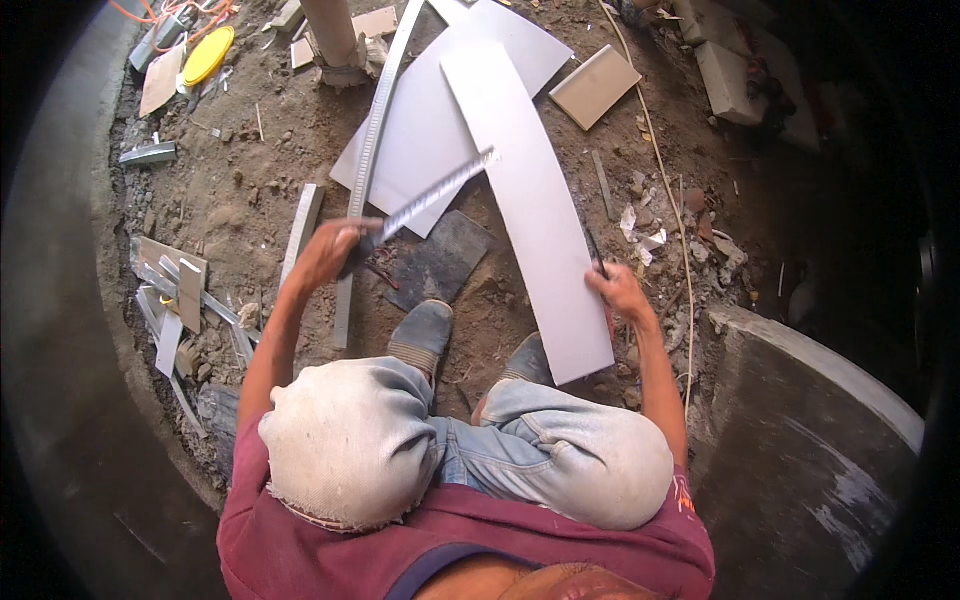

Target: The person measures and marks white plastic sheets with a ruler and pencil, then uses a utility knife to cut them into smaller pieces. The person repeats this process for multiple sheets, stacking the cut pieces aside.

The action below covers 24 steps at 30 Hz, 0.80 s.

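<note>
My left hand (330, 252) is closed around a dark tape measure (358, 256). The tape blade (435, 192) sticks out toward the upper right, and its tip reaches over a long white board (530, 205). That board lies tilted in front of me, its near end beside my right shoe. At its right edge my right hand (622, 292) is closed, with a thin dark stick-like thing (597, 255) showing at the fingers; its kind is unclear. Beneath the long board lies a wider white sheet (415, 130). A metal strip (370, 150) with a row of slots crosses the sheet's left side.
A dark flat slab (440, 262) lies before my shoes. A beige tile-like piece (596, 87) is at the upper right. Metal and board offcuts (190, 295) are heaped on the left, near a yellow lid (208, 56). A concrete edge (820, 360) rises on the right.
</note>
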Motion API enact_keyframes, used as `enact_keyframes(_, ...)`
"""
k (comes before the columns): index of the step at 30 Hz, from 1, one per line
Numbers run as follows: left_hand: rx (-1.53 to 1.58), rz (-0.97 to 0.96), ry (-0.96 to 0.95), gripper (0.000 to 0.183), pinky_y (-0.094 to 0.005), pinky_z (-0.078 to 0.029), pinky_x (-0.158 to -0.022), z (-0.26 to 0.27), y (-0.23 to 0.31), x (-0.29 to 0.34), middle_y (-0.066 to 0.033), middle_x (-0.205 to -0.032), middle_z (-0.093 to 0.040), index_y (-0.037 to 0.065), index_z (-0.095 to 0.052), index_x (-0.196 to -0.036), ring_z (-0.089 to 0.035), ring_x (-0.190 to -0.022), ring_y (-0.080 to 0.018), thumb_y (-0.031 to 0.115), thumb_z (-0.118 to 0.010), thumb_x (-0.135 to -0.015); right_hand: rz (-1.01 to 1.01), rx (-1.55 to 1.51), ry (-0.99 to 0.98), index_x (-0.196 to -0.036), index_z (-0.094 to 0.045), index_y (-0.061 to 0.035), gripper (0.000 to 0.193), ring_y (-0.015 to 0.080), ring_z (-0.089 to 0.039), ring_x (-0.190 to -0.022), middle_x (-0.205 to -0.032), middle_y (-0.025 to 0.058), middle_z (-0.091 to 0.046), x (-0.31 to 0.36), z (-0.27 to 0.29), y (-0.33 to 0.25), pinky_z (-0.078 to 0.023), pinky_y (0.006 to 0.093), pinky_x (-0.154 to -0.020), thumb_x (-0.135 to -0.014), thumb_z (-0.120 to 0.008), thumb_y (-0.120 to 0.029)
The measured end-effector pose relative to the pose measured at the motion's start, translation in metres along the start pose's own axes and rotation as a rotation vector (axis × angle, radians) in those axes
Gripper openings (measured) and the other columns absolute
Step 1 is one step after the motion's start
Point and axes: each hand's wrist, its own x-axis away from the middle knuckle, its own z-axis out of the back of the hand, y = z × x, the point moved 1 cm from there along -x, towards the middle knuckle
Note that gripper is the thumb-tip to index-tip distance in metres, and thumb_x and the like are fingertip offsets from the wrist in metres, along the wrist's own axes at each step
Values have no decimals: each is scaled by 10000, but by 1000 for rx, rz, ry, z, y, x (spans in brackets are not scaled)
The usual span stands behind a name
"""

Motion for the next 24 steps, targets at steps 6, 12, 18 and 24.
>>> enact_keyframes(6, -238, -103, 103, 475, -361, -504, -819, 3, 16, -89, -217, -880, -685, -22, -682, -1143, -645, -828, -283, 256, -377, -909, -79, 83, -195, -973, -693, -23, 393, 138, -595, -791, -773, 33, -644, 74, -14, 56, -479, 328, -723, -893, -707, -407)
enact_keyframes(12, -301, 2, 2, 469, -362, -501, -837, 10, 18, -101, -225, -932, -692, -34, -676, -1131, -652, -850, -311, 244, -381, -895, -150, 299, -131, -964, -695, -14, 386, 158, -601, -777, -790, 108, -669, 68, -7, 57, -486, 337, -724, -903, -695, -394)
enact_keyframes(18, -305, 26, -15, 474, -347, -496, -827, -2, 25, -86, -206, -903, -682, -58, -659, -1128, -635, -831, -273, 251, -381, -899, -43, -335, 209, -974, -716, -12, 446, 140, -592, -682, -760, 45, -665, -48, 27, -42, -470, 319, -641, -974, -595, -442)
enact_keyframes(24, -203, 44, 56, 447, -319, -465, -914, 5, 23, -72, -162, -1019, -699, -48, -662, -1174, -630, -945, -234, 238, -401, -950, 89, 140, 184, -1099, -703, -53, 403, 198, -670, -848, -924, 111, -711, -123, -16, -92, -520, 366, -770, -911, -675, -408)
